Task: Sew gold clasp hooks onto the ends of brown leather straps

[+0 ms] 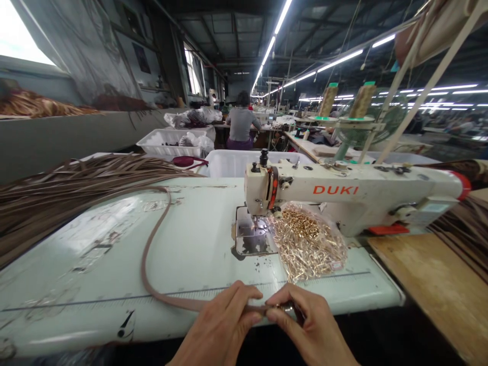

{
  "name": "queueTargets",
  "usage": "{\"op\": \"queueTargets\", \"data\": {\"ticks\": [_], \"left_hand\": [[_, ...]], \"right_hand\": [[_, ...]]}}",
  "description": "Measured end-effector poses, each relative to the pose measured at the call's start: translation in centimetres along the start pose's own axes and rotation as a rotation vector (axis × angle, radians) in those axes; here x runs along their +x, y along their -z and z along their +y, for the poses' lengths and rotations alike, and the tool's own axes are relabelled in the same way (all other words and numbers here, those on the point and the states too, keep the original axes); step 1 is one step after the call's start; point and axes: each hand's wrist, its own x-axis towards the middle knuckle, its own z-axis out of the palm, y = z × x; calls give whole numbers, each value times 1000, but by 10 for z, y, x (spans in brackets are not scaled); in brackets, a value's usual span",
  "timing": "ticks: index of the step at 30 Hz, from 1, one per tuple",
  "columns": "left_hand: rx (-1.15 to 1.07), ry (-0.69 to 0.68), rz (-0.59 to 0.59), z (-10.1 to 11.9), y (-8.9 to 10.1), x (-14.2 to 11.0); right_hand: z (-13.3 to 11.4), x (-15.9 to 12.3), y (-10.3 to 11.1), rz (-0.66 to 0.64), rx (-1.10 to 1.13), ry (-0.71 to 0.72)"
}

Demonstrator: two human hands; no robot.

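A long brown strap (152,254) curves across the pale green sewing table, and its near end runs between my two hands at the front edge. My left hand (224,320) pinches the strap close to that end. Just to the right, the fingers of my right hand (305,320) close on the strap's tip together with a small shiny metal piece (284,307), mostly hidden by the fingers. Beyond my hands stands a white sewing machine (343,188), its needle area lit. Beside the needle plate (254,239) lies a clear bag of gold-coloured metal hooks (308,244).
A heap of brown straps (57,188) covers the table's left side. Behind the machine stands a white plastic bin (229,161). Two thread cones (362,101) rise at the right above a wooden board (423,274). A person (241,124) sits farther back.
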Motion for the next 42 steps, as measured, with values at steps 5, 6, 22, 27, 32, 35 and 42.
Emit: {"op": "queueTargets", "data": {"ticks": [5, 6, 22, 27, 32, 35, 42], "left_hand": [[-104, 30, 31, 0, -2, 4], [-121, 51, 39, 0, -2, 6], [153, 6, -344, -52, 60, 146], [233, -18, -469, -77, 57, 178], [318, -6, -515, -82, 51, 190], [386, 1, -499, -79, 51, 191], [612, -147, -94, -66, 44, 140]], "right_hand": [[1, 0, -4, 20, 31, 49], [2, -1, -5, 28, 42, 55], [25, 109, 24, 27, -471, 209], [48, 148, 30, -238, -555, 491], [54, 159, 30, -380, -598, 546], [53, 162, 31, -408, -633, 530], [54, 164, 27, -374, -617, 537]]}}
